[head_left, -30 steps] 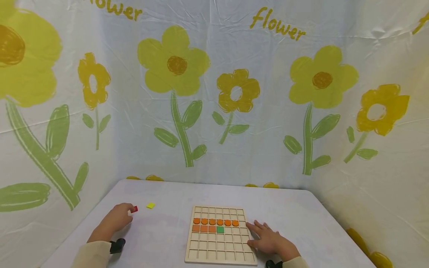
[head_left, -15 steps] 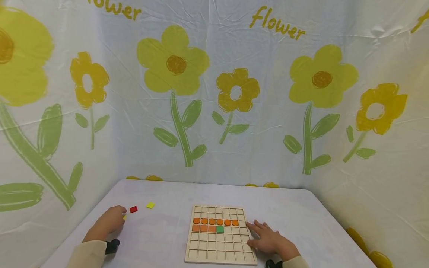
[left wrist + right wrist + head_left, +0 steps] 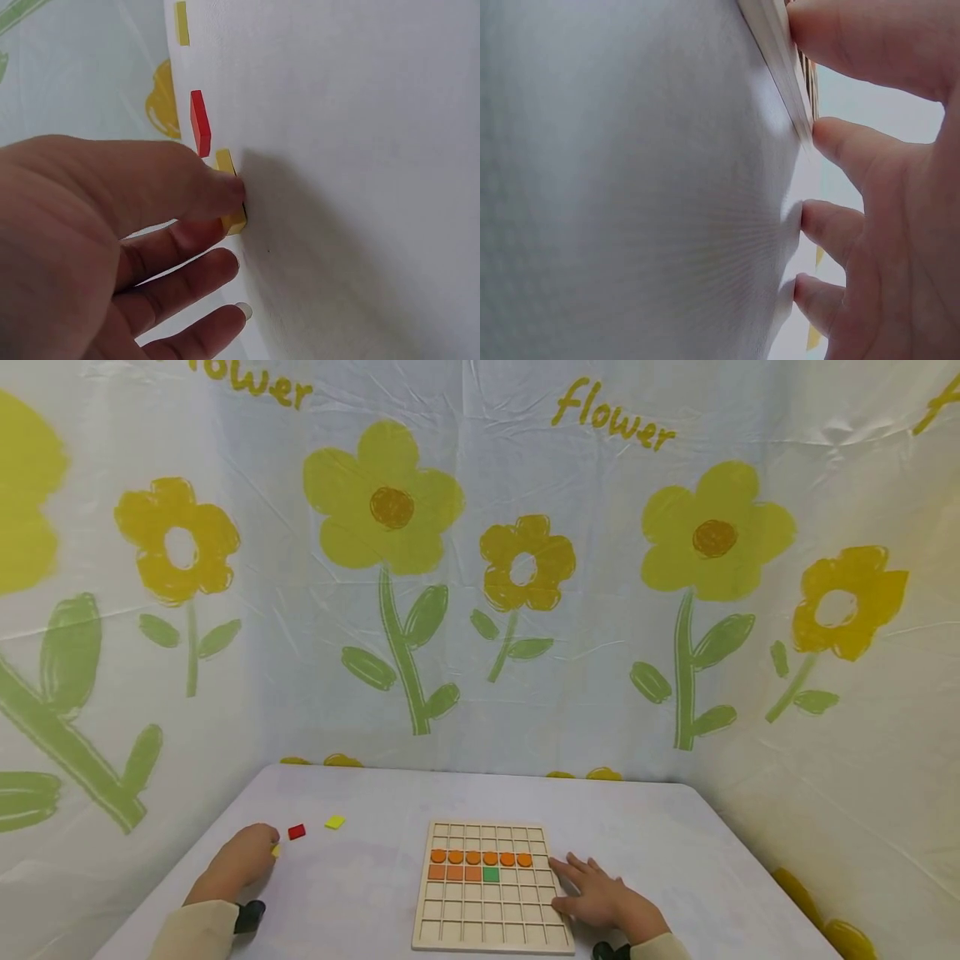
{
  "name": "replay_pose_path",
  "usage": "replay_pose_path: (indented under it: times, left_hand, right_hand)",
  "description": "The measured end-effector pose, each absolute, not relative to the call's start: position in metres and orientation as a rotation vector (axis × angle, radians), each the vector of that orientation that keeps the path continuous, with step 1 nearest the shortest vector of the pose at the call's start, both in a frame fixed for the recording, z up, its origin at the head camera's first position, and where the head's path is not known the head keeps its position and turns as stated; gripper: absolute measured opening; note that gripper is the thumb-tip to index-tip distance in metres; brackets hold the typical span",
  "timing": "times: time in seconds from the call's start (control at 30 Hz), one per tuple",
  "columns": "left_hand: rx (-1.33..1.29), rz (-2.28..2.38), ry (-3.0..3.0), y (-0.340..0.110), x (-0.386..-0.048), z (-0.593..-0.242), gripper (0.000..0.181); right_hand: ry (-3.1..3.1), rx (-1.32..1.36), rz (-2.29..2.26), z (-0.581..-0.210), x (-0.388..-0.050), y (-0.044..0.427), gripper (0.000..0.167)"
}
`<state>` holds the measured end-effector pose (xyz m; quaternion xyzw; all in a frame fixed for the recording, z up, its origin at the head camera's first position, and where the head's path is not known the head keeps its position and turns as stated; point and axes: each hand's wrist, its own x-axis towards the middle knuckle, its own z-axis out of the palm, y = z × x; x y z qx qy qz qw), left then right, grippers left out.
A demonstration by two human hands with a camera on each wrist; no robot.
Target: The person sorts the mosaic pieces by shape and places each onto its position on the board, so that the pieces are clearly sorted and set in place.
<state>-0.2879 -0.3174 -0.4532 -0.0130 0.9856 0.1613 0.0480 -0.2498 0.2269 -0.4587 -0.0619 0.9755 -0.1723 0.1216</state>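
At the left of the table, my left hand (image 3: 243, 856) pinches a small yellow tile (image 3: 234, 223) between thumb and forefinger, close to the tabletop. The other fingers are loosely bent below it, and the hand covers part of the tile. Just beyond lies a red tile (image 3: 297, 832), with a second yellow tile (image 3: 335, 822) farther off. My right hand (image 3: 600, 895) has its fingers spread, its thumb and forefinger touching the right edge of a wooden grid board (image 3: 491, 937). On that board sit a row of orange discs (image 3: 473, 858), several orange squares (image 3: 454, 873) and one green square (image 3: 491, 875).
The white table (image 3: 360, 910) has rounded far corners. A white cloth printed with yellow flowers (image 3: 523, 568) hangs behind it and at both sides.
My left hand has drawn back from the red tile, leftward and nearer, and now pinches the yellow tile. The right hand stays at the board.
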Motion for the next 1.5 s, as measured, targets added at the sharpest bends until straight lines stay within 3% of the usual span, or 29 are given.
replay_pose_path:
  times: [0.73, 1.03, 1.5]
  left_hand:
    - [-0.091, 0.500, 3.014, -0.316, -0.288, -0.452, 0.029]
    - [-0.006, 0.663, 3.059, -0.288, -0.294, -0.445, 0.021]
    - [0.196, 0.729, 3.091, -0.240, -0.297, -0.442, 0.025]
  right_hand:
    - [2.854, -0.198, -0.495, -0.456, -0.249, 0.226, 0.070]
    - [2.863, -0.204, -0.495, -0.456, -0.249, 0.226, 0.070]
    - [2.858, -0.187, -0.502, -0.455, -0.248, 0.225, 0.069]
